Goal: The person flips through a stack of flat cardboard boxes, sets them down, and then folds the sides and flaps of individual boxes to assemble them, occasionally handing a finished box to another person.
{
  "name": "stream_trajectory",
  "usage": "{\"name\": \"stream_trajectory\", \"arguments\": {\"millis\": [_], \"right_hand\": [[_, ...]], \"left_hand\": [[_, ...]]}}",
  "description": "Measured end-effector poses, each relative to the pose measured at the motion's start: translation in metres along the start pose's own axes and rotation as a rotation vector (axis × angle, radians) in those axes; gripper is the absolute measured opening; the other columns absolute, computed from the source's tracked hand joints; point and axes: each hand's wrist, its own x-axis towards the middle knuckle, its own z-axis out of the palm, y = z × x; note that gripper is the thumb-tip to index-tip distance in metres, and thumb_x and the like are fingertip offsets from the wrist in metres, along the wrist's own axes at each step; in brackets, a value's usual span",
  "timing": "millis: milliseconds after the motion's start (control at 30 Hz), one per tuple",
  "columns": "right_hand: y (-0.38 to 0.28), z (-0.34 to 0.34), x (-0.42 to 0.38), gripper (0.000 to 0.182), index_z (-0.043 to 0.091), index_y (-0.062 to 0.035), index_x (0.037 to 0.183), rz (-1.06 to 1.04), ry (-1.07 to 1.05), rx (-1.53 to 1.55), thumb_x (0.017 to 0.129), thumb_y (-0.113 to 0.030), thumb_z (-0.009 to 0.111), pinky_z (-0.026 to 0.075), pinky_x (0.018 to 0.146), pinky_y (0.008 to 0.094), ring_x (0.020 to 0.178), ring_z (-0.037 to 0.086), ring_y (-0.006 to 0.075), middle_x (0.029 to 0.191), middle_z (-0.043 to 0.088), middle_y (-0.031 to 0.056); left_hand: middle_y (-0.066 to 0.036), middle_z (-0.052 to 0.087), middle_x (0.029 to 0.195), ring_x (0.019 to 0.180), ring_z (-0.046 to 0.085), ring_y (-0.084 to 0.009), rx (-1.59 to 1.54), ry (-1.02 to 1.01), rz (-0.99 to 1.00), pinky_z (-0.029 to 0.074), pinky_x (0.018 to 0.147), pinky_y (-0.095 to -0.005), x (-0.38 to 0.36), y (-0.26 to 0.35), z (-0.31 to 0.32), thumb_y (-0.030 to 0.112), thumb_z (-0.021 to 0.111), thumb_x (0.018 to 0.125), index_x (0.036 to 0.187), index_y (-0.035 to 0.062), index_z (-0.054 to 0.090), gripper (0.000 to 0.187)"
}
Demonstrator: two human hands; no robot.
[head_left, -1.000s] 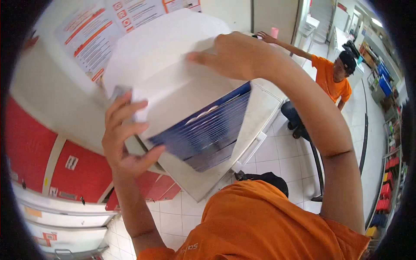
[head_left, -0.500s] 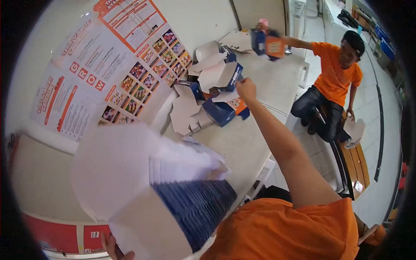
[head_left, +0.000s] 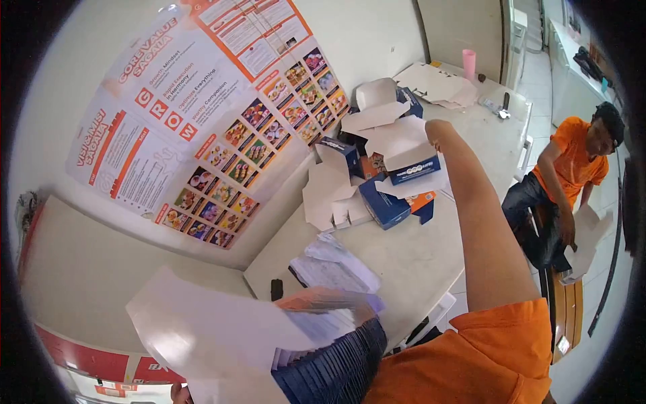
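Note:
At the bottom left, my left hand (head_left: pixel 180 393), only partly in view, grips the edge of a large fanned stack of flat blue-and-white cartons (head_left: pixel 330 363). My right arm reaches across the table. My right hand (head_left: pixel 437 134) is closed at the edge of an open blue-and-white box (head_left: pixel 416 170), its fingers partly hidden. That box rests on a pile of other part-folded boxes, among them a blue one (head_left: pixel 385 204) lying tilted and a white-flapped one (head_left: pixel 330 188) against the wall side.
Crumpled clear plastic (head_left: pixel 336 262) and a small black object (head_left: pixel 276 289) lie on the table (head_left: pixel 417 242). A pink cup (head_left: pixel 469 64) and flat cartons (head_left: pixel 437 85) stand farther back. At right, a seated co-worker (head_left: pixel 572 161) handles a white carton (head_left: pixel 584 242). A poster (head_left: pixel 202 121) covers the wall.
The view has shifted. My right hand and the box by it have moved lower over the pile. The co-worker's raised arm, which held a blue-and-orange box over the table, has come down to the bench.

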Motion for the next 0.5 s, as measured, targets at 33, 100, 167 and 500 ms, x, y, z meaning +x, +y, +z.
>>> {"name": "stream_trajectory", "arguments": {"millis": [33,100,167,500], "right_hand": [[0.007,0.006,-0.009,0.033,0.069,-0.0020,0.120,0.056,-0.085,0.360,0.093,-0.021,0.071,0.061,0.076,0.0516,0.090,0.076,0.0384,0.112,0.074,0.0234],[0.025,0.038,0.000,0.031,0.068,0.0002,0.121,0.176,-0.128,0.884,0.096,-0.018,0.067,0.062,0.067,0.0549,0.079,0.076,0.0392,0.109,0.075,0.0239],[0.032,0.058,-0.032,0.039,0.066,-0.0011,0.123,0.188,-0.004,1.101,0.098,-0.031,0.067,0.063,0.062,0.0528,0.080,0.075,0.0366,0.114,0.073,0.0230],[0.035,0.158,0.041,0.029,0.074,-0.0031,0.097,-0.122,0.141,0.776,0.083,-0.027,0.081,0.060,0.083,0.0436,0.089,0.076,0.0331,0.091,0.076,0.0220]], "left_hand": [[-0.032,0.028,0.163,0.152,0.020,-0.0561,0.033,0.064,-0.100,0.021,0.120,-0.0715,0.000,0.004,0.009,0.055,0.074,0.090,0.122,0.0102,0.073,0.055],[-0.032,0.033,0.159,0.150,0.025,-0.0549,-0.009,0.149,-0.009,0.025,0.120,-0.0692,0.017,0.003,0.027,0.056,0.070,0.092,0.123,0.0104,0.071,0.055],[-0.033,0.043,0.151,0.145,0.035,-0.0524,-0.083,0.316,0.161,0.031,0.119,-0.0647,0.050,-0.002,0.053,0.056,0.064,0.096,0.125,0.0108,0.066,0.054],[-0.032,0.057,0.137,0.128,0.055,-0.0457,-0.093,0.414,0.210,0.041,0.111,-0.0560,0.062,-0.031,0.055,0.052,0.056,0.101,0.126,0.0074,0.063,0.051]]}}
